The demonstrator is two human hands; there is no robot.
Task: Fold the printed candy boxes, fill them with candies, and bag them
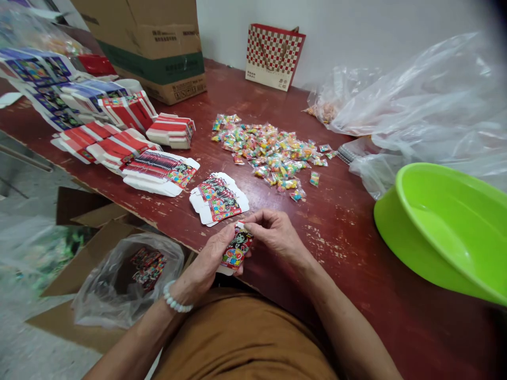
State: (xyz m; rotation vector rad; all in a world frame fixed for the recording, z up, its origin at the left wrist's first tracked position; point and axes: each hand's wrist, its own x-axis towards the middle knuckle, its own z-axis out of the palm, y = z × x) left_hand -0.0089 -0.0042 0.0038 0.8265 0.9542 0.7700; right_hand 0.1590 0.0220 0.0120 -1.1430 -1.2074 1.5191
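My left hand (pixel 212 256) is closed around a small printed candy box (pixel 237 247), red with a dark cartoon figure, held at the table's front edge. With thumb and fingers pinched, my right hand (pixel 275 232) grips the top end of the same box. A white flap shows at the box's lower end. Just beyond my hands lies a fanned stack of flat boxes (pixel 222 198) with the same print. Farther back is a heap of small wrapped candies (pixel 273 153) in clear packets. Whether the held box has anything inside cannot be seen.
Stacks of red flat boxes (pixel 119 145) and blue ones (pixel 39 68) line the table's left. A large carton (pixel 158 53) and a checked paper bag (pixel 273 55) stand behind. A green basin (pixel 415 227) and plastic bags (pixel 428 105) are right. Below left, an open carton holds a lined bag (pixel 99 301) of printed boxes.
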